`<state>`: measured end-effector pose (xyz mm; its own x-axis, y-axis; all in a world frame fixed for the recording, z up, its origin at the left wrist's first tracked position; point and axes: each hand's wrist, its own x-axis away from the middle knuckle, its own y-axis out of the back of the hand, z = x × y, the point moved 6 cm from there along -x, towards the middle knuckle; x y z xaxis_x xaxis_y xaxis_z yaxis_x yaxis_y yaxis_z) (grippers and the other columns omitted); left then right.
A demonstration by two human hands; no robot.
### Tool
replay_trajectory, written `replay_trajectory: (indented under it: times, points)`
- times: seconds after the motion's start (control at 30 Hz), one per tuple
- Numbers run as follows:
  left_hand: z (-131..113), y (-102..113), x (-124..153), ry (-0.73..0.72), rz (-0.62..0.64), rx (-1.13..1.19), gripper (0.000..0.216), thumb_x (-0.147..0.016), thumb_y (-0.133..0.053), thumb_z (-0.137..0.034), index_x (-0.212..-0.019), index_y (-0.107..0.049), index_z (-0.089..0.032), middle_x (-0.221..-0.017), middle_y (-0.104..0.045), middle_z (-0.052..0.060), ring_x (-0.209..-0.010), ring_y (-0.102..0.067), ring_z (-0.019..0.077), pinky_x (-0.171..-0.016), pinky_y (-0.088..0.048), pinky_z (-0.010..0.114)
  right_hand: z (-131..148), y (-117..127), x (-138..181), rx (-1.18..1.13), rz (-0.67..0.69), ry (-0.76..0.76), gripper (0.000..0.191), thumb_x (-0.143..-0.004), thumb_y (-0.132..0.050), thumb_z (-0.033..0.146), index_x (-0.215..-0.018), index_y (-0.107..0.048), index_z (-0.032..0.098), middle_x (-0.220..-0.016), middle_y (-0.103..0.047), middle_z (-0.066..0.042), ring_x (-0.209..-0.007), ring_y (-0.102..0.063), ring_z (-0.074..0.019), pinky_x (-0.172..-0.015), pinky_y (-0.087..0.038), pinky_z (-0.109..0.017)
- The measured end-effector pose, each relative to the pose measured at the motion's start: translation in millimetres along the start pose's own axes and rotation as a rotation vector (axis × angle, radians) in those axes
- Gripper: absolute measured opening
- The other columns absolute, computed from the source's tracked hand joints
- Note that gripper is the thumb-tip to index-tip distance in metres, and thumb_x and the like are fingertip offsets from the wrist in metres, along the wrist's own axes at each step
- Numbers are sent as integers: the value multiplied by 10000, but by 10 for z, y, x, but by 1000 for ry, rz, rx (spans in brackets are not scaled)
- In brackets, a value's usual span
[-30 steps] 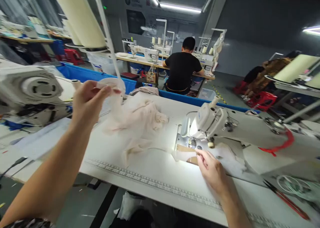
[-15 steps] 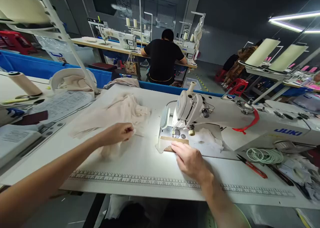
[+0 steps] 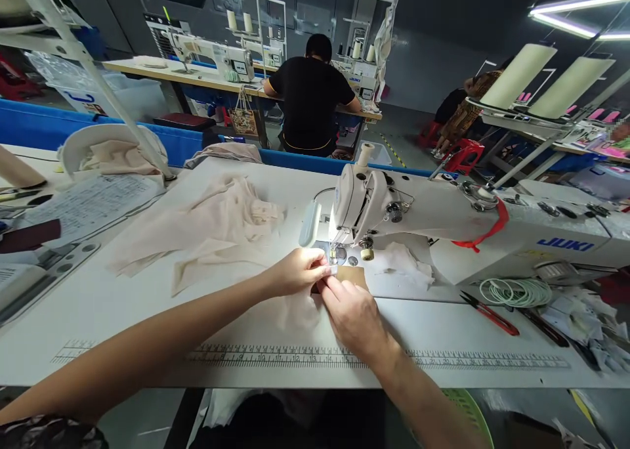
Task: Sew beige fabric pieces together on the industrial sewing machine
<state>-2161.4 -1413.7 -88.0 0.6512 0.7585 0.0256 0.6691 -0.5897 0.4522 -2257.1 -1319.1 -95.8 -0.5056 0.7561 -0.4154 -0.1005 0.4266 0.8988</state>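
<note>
Both hands meet just in front of the presser foot of a white sewing machine (image 3: 374, 206). My left hand (image 3: 298, 270) pinches a small edge of pale sheer fabric (image 3: 300, 312), which hangs down over the tabletop below the fingers. Close against it, my right hand (image 3: 355, 311) has its thumb and fingers closed on the same fabric edge. A brown card-like piece (image 3: 353, 277) lies flat beside the needle plate, partly under the right fingers. Further left, a crumpled beige sheer garment piece (image 3: 221, 216) is spread on the table.
A printed ruler (image 3: 315, 357) runs along the table's front edge. To the right lie red-handled snips (image 3: 492, 314), a coil of pale green cord (image 3: 516, 293) and fabric scraps (image 3: 603, 334). Written sheets (image 3: 103, 203) lie left. A person (image 3: 317, 101) sits at another machine ahead.
My left hand has moved right from the beige fabric to the presser foot, bringing pale fabric beside my right hand. My right fingers have curled in. The camera view has shifted slightly.
</note>
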Motion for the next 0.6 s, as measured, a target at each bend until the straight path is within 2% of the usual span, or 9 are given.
replay_trajectory:
  times: [0.13,0.27,0.43,0.6]
  points:
    - [208,-35,-56,71,4,39,232,-827,-535,-406,-705,-482,-217,-516,-589,-23,-475,-566,154,-491,-421,261,-16,10,-12,-48,57,-12,430,-890,-497,111,-1309,-591,120,-1328,-637,-102,-735,-562,-179,-647,-452,-325]
    - [286,-22,-43,117,24,75,170,-804,-558,-340,-711,-482,-219,-548,-626,-27,-476,-592,149,-508,-450,260,-89,34,-2,-119,110,-48,438,-874,-477,92,-1290,-606,144,-1353,-628,-80,-770,-595,-184,-672,-490,-319]
    - [265,5,-92,94,-30,-152,145,-777,-565,-322,-693,-506,-219,-608,-643,-19,-543,-590,154,-519,-429,254,-223,45,23,-219,166,-111,449,-859,-447,48,-1252,-627,169,-1282,-671,-72,-868,-654,-201,-760,-544,-321]
    - [166,-3,-63,134,-8,-301,101,-807,-519,-300,-748,-542,-221,-594,-632,-37,-576,-582,162,-576,-421,260,-312,84,26,-295,141,-143,457,-865,-417,44,-1253,-620,173,-1311,-652,-71,-947,-664,-201,-814,-559,-328]
